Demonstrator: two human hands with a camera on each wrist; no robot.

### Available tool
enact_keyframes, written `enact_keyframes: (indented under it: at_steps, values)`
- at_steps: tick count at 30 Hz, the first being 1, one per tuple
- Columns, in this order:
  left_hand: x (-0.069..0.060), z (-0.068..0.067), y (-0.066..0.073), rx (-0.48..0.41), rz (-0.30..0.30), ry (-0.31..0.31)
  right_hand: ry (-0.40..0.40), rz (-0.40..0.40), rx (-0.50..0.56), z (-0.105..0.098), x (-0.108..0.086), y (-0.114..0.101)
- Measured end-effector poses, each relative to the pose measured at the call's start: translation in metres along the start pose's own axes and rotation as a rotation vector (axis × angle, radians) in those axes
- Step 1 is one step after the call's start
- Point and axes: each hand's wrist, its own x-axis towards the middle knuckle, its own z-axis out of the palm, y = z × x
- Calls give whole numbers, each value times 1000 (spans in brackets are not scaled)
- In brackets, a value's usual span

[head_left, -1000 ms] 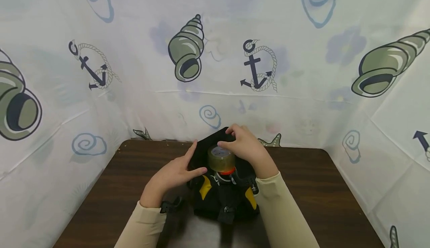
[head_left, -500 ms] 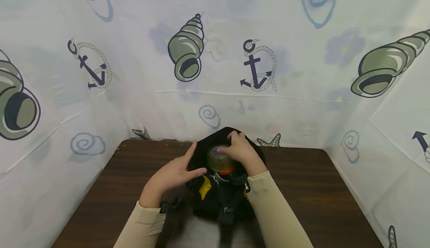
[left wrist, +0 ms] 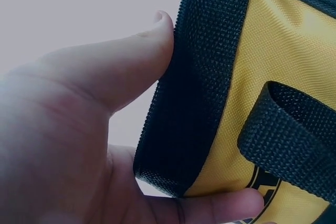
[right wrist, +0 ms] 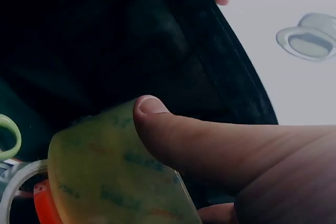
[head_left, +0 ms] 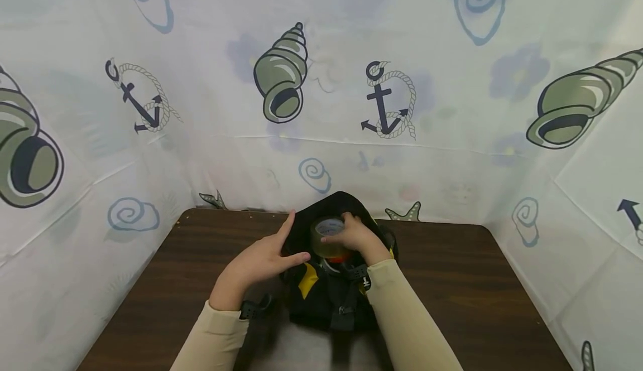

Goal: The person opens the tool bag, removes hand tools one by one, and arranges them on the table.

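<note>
An unzipped black and yellow fabric bag stands on the table, its mouth facing up. My left hand rests against the bag's left side with straight, spread fingers; in the left wrist view its thumb touches the zipper edge and a finger lies along the yellow cloth. At the mouth of the bag, my right hand holds a yellowish roll of packing tape. In the right wrist view the thumb presses the tape's outer face, while most of the other fingers are hidden.
Beside the tape lie a red-orange piece, a pale ring and a green loop. A black strap hangs at the bag's front. The brown table meets a patterned cloth at the back and sides.
My right hand has moved from the bag's back rim down and slightly left onto the tape roll. The left hand keeps its place.
</note>
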Motion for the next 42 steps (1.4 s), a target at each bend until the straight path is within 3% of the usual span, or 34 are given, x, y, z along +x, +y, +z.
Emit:
enact_keyframes:
  at_steps: [12, 27, 34, 42]
  values:
    - [0, 1, -1, 7, -8, 4, -17, -8, 11, 3, 3, 5]
    - [1, 2, -1, -4, -33, 4, 7, -97, -109, 1, -1, 0]
    - [1, 3, -1, -28, -39, -6, 40, -130, -185, -1, -15, -8]
    - [1, 2, -3, -27, -36, 5, 134, -194, -232, -24, -42, -24]
